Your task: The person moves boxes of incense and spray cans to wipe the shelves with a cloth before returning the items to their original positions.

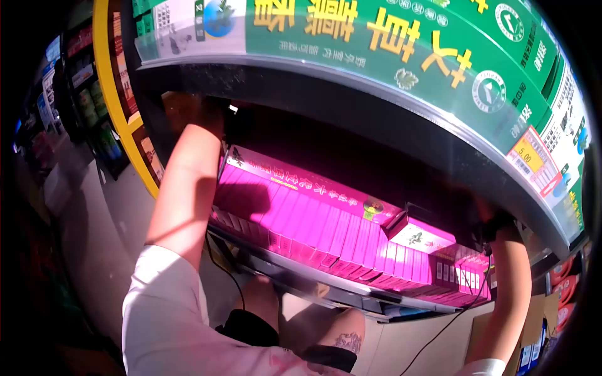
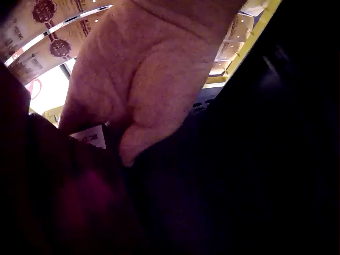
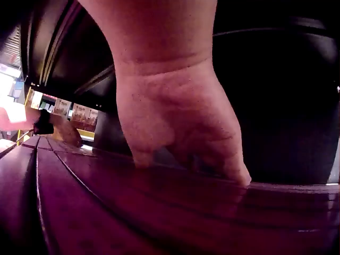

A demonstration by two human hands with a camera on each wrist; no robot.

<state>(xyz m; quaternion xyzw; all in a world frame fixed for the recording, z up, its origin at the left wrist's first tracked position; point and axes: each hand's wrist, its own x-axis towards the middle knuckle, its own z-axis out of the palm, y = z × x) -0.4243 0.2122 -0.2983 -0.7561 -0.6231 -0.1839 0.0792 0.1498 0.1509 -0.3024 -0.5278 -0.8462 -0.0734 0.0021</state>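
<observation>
A long row of bright pink boxes (image 1: 320,219) stands packed upright on a shelf, below a dark overhang. My left hand (image 2: 143,85) reaches into shadow at the row's left end, thumb pointing down and the other fingertips hidden. At the right end, my right hand (image 3: 180,122) points down onto the box tops (image 3: 159,207), thumb and fingers spread apart, with fingertips at the surface. The dark hides what lies under its palm. One pink-and-white box (image 1: 420,237) lies across the row near its right end.
Green boxes (image 1: 401,37) with yellow lettering fill the shelf above, behind a clear strip holding a price tag (image 1: 530,156). A yellow post (image 1: 113,75) rises at left. Cables hang before the shelf. An open cardboard box (image 1: 544,313) stands at lower right.
</observation>
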